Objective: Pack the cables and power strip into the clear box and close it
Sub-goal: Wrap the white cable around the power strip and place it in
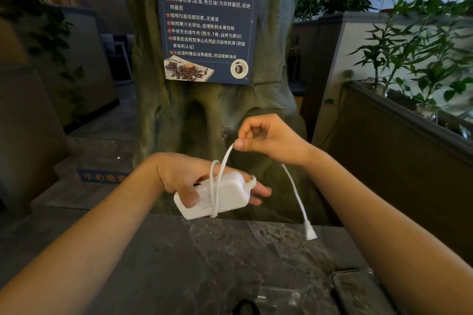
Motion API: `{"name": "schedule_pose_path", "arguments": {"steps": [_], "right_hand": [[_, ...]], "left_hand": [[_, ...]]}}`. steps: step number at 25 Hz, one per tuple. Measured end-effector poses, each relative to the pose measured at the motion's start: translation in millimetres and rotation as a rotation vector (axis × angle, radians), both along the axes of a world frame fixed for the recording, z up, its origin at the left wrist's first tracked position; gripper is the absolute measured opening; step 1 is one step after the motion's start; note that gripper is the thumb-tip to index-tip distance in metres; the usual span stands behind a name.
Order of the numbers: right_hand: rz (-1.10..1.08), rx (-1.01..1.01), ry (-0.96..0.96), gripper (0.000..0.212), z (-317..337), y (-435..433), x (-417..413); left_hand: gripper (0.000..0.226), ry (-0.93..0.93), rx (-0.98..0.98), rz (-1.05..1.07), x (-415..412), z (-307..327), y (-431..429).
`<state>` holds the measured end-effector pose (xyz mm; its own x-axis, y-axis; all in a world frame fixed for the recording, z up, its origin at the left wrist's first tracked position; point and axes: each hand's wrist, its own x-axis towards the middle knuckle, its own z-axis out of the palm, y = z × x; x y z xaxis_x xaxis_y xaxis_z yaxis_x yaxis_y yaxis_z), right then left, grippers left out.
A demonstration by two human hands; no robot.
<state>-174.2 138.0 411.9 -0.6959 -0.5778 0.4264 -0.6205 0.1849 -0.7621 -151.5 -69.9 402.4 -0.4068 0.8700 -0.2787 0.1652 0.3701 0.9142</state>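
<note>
A dark blue poster (207,18) is fixed to a green, bark-textured pillar (217,115) at the far centre; it carries lines of white Chinese text marked by orange stars, among which "牛排无合成牛肉" and "咖啡均是现磨现煮" can be read, and pictures of coffee beans and a cup are printed along its lower edge. A blue strip (102,176) with yellow characters beginning "小心" is seen low at the far left, partly hidden by the left forearm. A dark grey stone table (204,258) fills the near ground, and leafy plants (419,48) are set along a ledge at the right. The white power strip (225,194) is held above the table's far edge in the left hand (184,179), which is closed around it with the thumb pressed on its near face. Its white cable (217,181) is looped once around the body. The cable is pinched between thumb and forefinger of the right hand (266,138), the other fingers being curled, and the plug (310,231) is left hanging below at the right. Part of a clear box (281,298) is seen at the near edge, with a flat clear piece (358,289) just right of it; its contents cannot be made out.
</note>
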Motion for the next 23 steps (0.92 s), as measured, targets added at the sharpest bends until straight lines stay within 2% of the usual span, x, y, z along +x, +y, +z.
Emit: {"name": "schedule_pose_path", "arguments": {"steps": [1, 2, 3, 4, 5, 7, 8, 10, 11, 13, 16, 18, 20, 21, 23], "right_hand": [[0.024, -0.034, -0.024, 0.031, -9, -1, -2], [0.047, -0.048, -0.034, 0.019, -21, -1, -3], [0.054, -0.053, -0.051, 0.008, -32, -1, -3], [-0.001, -0.043, -0.078, 0.014, -41, -2, -2], [-0.066, -0.024, -0.114, 0.019, -48, -4, 0], [-0.127, 0.029, -0.155, 0.023, -56, -7, 6], [-0.133, 0.051, -0.155, 0.023, -58, -8, 8], [-0.147, 0.092, -0.153, 0.020, -58, -7, 9], [-0.156, 0.101, -0.150, 0.018, -57, -7, 9], [-0.175, 0.116, -0.143, 0.017, -57, -3, 8], [-0.188, 0.167, -0.112, 0.017, -53, 0, 7], [-0.206, 0.217, -0.052, 0.018, -48, 3, 6], [-0.219, 0.247, 0.005, 0.016, -40, 8, 7], [-0.221, 0.265, 0.036, 0.014, -36, 11, 7], [-0.230, 0.307, 0.086, 0.011, -24, 14, 8]], "left_hand": [[0.062, -0.083, 0.178, 0.156, -3, -4, 2], [0.077, -0.203, 0.356, 0.147, -6, -10, 3], [0.095, -0.276, 0.534, 0.038, -9, -18, 3], [0.104, -0.255, 0.721, -0.037, -5, -16, 6], [0.106, -0.314, 0.858, -0.055, -4, -14, 9], [0.116, -0.337, 0.962, 0.142, -7, -7, 12], [0.120, -0.305, 0.968, 0.334, -10, -5, 14], [0.116, -0.226, 1.009, 0.633, -16, -8, 15], [0.109, -0.171, 1.025, 0.711, -17, -8, 16], [0.097, -0.005, 0.912, 0.834, -19, -12, 19], [0.110, 0.371, 0.550, 0.863, -25, -18, 20], [0.112, 0.622, 0.305, 0.759, -31, -19, 18], [0.130, 0.847, 0.027, 0.598, -36, -17, 14], [0.135, 0.924, -0.119, 0.509, -35, -14, 12], [0.130, 0.916, -0.330, 0.346, -30, -12, 8]]}}
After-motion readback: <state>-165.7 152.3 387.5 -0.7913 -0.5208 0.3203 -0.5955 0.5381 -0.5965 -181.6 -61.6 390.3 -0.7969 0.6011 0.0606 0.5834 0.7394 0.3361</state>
